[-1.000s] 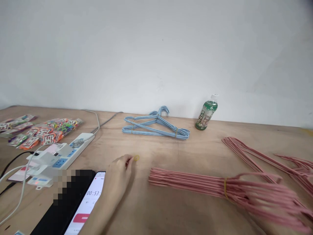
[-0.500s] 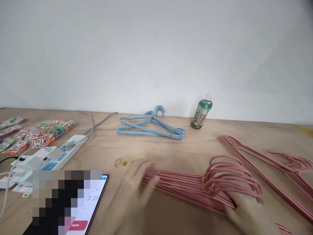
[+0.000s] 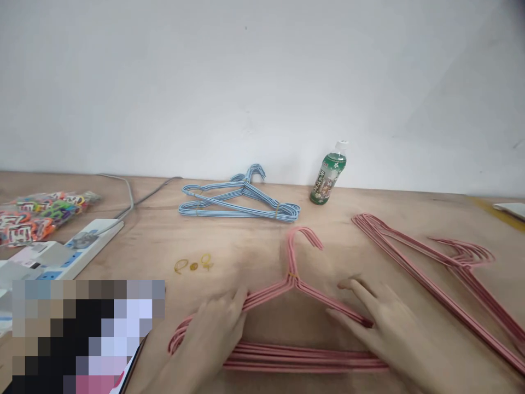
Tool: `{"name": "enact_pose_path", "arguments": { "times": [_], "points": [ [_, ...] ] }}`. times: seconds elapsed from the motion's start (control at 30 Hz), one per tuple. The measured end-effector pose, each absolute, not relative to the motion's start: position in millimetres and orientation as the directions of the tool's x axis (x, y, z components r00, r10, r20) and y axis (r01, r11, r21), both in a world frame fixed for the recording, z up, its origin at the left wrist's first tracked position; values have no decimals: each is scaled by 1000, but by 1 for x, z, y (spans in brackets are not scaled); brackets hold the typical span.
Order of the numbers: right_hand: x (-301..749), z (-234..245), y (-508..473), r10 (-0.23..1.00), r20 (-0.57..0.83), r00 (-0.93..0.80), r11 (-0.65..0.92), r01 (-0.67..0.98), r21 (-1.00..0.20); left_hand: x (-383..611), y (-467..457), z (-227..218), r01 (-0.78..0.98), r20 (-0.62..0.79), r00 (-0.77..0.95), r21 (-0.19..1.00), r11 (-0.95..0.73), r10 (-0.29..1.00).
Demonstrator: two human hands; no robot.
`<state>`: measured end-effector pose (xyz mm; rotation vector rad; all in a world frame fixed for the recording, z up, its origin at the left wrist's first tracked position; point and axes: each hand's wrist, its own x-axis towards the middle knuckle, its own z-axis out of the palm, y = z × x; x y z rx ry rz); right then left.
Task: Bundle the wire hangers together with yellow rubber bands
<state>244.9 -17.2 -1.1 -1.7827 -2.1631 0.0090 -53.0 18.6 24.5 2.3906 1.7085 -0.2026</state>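
Observation:
A bundle of pink wire hangers (image 3: 292,280) lies flat in front of me, with a yellow band around its neck and its hooks pointing away. My left hand (image 3: 217,323) is closed over the bundle's left shoulder. Over the right shoulder, my right hand (image 3: 381,317) has thumb and forefinger apart, with the wires passing between them; its other fingers cover the right end. Beyond my left hand lie a few yellow rubber bands (image 3: 193,266).
A second pile of pink hangers (image 3: 410,273) lies at the right. Banded blue hangers (image 3: 241,210) and a green-labelled bottle (image 3: 328,175) are near the wall. At left are a power strip (image 3: 96,235), bagged colourful items (image 3: 49,210) and a partly blurred phone (image 3: 133,355).
The pink bundle has turned from sideways, hooks to the right, to lying flat with hooks pointing away. My right hand has moved from under the hooks to the right shoulder. The view has shifted right.

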Motion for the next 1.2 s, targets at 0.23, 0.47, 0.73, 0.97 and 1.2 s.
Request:
{"name": "enact_pose_path", "arguments": {
  "times": [0.23,0.47,0.73,0.97,1.2],
  "points": [
    [254,-3,-6,988,146,-44,93,934,-344,-76,31,22,977,-187,174,152,-146,967],
    [244,-2,-5,983,81,165,-124,920,-373,-79,32,20,989,-157,140,73,-130,978],
    [253,-7,-9,971,133,197,-140,926,-352,-80,32,17,993,-178,111,-17,-115,978],
    [255,-9,-4,921,193,339,-238,880,-410,-81,31,19,991,-176,130,-1,-132,976],
    [257,-4,2,865,117,489,-388,797,-463,-76,25,21,990,-161,141,26,-139,977]
  ]
}}
